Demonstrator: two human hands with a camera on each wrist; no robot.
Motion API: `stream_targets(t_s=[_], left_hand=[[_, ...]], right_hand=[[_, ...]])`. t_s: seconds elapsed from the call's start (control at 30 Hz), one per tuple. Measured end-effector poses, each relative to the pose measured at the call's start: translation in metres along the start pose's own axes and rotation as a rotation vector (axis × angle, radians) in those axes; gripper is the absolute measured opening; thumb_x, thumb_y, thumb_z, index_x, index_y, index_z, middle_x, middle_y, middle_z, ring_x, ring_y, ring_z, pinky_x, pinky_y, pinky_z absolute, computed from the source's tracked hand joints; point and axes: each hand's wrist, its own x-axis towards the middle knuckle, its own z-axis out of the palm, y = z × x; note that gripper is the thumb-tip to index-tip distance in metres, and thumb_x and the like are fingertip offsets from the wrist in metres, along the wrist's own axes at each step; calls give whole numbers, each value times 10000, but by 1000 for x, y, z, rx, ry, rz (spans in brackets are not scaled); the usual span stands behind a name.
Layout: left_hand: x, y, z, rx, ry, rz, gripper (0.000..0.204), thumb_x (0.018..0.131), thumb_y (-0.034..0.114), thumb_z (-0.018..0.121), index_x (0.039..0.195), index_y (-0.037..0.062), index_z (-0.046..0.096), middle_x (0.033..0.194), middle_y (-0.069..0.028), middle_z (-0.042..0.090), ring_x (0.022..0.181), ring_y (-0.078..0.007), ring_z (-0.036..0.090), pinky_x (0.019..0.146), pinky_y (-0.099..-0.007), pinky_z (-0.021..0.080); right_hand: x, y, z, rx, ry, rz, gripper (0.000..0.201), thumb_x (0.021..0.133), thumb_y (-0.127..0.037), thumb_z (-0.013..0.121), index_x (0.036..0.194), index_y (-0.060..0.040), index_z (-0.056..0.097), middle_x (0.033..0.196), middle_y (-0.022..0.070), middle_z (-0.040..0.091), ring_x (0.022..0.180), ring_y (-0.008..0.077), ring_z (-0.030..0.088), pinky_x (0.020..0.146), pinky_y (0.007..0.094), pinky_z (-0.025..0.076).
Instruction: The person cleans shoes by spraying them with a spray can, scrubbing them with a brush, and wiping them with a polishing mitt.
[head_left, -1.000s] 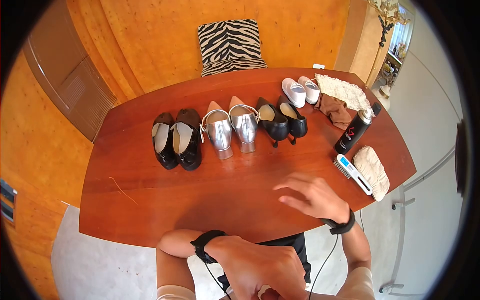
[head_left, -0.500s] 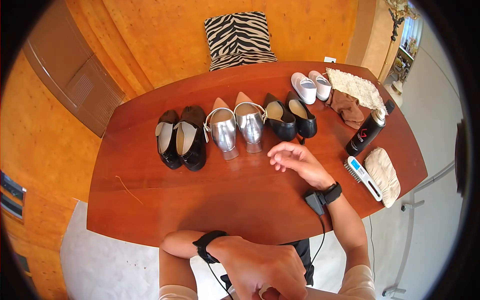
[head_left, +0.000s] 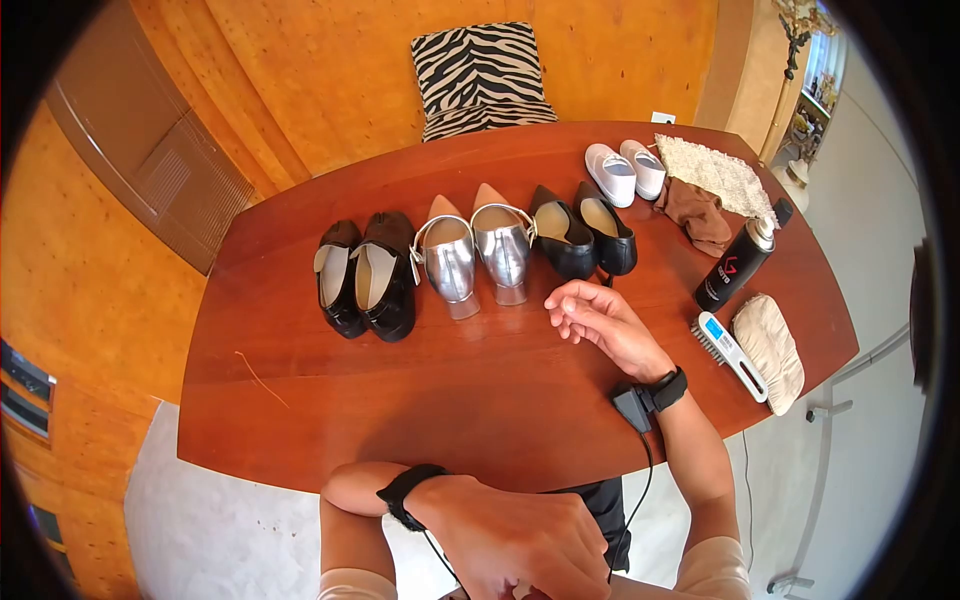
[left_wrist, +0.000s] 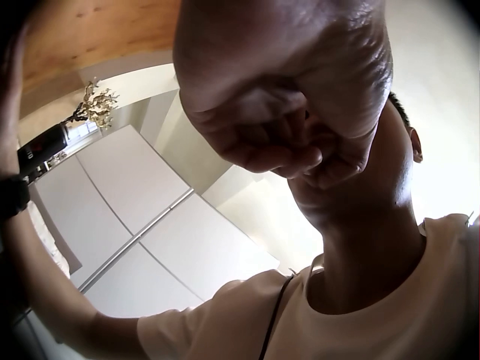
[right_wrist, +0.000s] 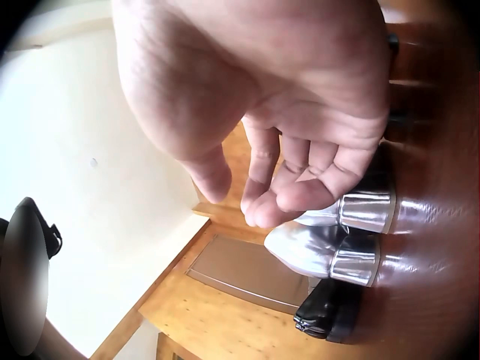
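Observation:
My right hand (head_left: 605,325) hovers over the table just in front of the black heels (head_left: 590,232), its fingers loosely bent and nothing between them. In the right wrist view the silver-heeled shoes (right_wrist: 300,247) stand beyond its fingertips. My left hand (head_left: 520,535) is held close to the body at the near side of the table. The left wrist view shows that hand's fingers (left_wrist: 255,154) curled in toward the palm, with no object visible in them. Left of the silver-heeled pair stand black flat shoes (head_left: 385,275) with pale insoles.
White shoes (head_left: 625,172), a cream cloth (head_left: 715,175) and a brown cloth (head_left: 695,213) lie at the back right. A black spray can (head_left: 735,265) stands near a white-handled brush (head_left: 730,355) and a cream pad (head_left: 770,350). Behind the table is a zebra-patterned chair (head_left: 478,75).
My right hand has moved up and away from me toward the heels, its fingers bending more. The left hand stays near the body. The head view has shifted slightly.

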Motion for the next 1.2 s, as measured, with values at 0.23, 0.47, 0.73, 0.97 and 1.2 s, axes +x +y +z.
stream_targets(t_s=[0.23, 0.47, 0.73, 0.97, 1.2], left_hand=[[0, -1, 2, -7, -14, 8, 373, 920, 384, 786, 941, 20, 709, 753, -59, 660, 633, -244, 638, 538, -341, 446], [0, -2, 0, 46, -45, 8, 369, 915, 383, 791, 929, 27, 697, 736, -58, 646, 610, -245, 620, 525, -347, 426], [5, 1, -7, 54, -90, -23, 367, 920, 384, 786, 929, 28, 697, 720, -55, 631, 598, -242, 606, 518, -350, 407], [-2, -4, -1, -24, -53, 4, 384, 957, 406, 738, 931, 24, 707, 739, -52, 643, 609, -238, 614, 527, -344, 419], [-4, -4, 4, 1, 1, 49, 411, 964, 430, 724, 909, 23, 698, 734, -53, 638, 608, -230, 615, 521, -338, 415]], right_hand=[[1, 1, 1, -9, 4, 13, 222, 1077, -265, 587, 1160, -76, 667, 968, -23, 636, 868, 52, 587, 786, 217, 495], [1, -1, 4, -47, 8, 21, 214, 1068, -259, 602, 1154, -75, 668, 963, -27, 638, 855, 49, 582, 779, 213, 490], [-1, -4, 7, -81, 1, 33, 219, 1062, -279, 617, 1150, -86, 675, 962, -27, 650, 848, 49, 584, 775, 212, 485], [-1, -2, 6, -94, -16, 10, 261, 1045, -321, 646, 1169, -95, 684, 984, -27, 677, 848, 50, 594, 757, 222, 461], [-2, -3, 8, -111, -17, 16, 257, 1039, -313, 654, 1164, -91, 687, 977, -26, 678, 849, 54, 594, 760, 226, 460]])
